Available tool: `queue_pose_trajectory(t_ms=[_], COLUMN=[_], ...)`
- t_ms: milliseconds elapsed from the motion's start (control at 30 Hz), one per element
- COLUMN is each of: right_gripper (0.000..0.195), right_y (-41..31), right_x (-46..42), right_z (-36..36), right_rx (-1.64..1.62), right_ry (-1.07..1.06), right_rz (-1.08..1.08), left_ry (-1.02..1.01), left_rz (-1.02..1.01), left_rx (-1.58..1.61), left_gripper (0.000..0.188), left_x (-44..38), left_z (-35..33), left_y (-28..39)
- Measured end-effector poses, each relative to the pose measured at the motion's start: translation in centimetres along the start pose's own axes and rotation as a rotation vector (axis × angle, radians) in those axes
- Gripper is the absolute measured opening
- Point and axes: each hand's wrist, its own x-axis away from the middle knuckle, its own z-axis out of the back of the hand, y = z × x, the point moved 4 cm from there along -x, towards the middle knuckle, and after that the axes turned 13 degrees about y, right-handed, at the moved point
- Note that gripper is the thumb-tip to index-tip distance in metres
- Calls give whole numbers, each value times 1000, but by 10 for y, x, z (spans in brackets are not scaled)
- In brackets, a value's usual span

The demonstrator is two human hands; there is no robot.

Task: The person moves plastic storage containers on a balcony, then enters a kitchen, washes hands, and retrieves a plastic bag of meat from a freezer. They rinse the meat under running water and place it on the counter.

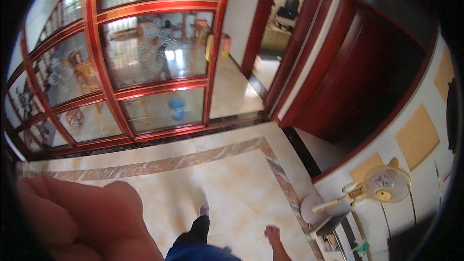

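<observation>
My left hand (87, 217) is very close to the camera at the lower left, its fingers curled; whether it holds anything cannot be made out. Low and right of centre, my right hand (272, 232) hangs above the tiled floor (232, 185) with its fingers curled, small and blurred; no object shows in it. Between the hands, a shoe (204, 209) and a dark trouser leg stand out against the pale tiles. Ahead is a red-framed glass sliding door (159, 52) with a yellow handle (209, 48), standing partly open at its right side.
Beyond the glass are a blue bucket (177, 108), a wooden chair (85, 70) and a small stool (74, 117). A dark red wooden door (362, 69) is at the right. A standing fan (386, 185) and a low cabinet (333, 224) are by the right wall.
</observation>
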Motion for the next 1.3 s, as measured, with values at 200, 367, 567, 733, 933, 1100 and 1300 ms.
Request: queue_pose_trajectory(t_ms=[200,367,567,733,933,1100,1300], right_gripper=[33,37,34,31,27,25,21], right_y=[12,-72,-171,-376,-701,-792,-759], right_x=[-51,-111,-325,-600,-932,-1081,-1207], right_z=[-31,-139,-205,-250,-352,-435,-460], right_rx=[-121,117,191,153,59,4,87], right_ry=[-12,-236,-275,-285,-304,-386,-435], right_rz=[-307,-566,-556,-240,281,316,41], left_ry=[82,48,63,33,70,102,34], left_rz=[70,-27,-40,-112,-82,-73,0], left_rx=[150,293,268,72,-149,-299,-445], left_gripper=[27,28,28,28,28,28,29], left_x=[89,152,248,301,383,492,589], left_z=[-165,-316,-470,-592,-723,-797,-935], left_y=[-137,-246,-337,-393,-509,-600,-709])
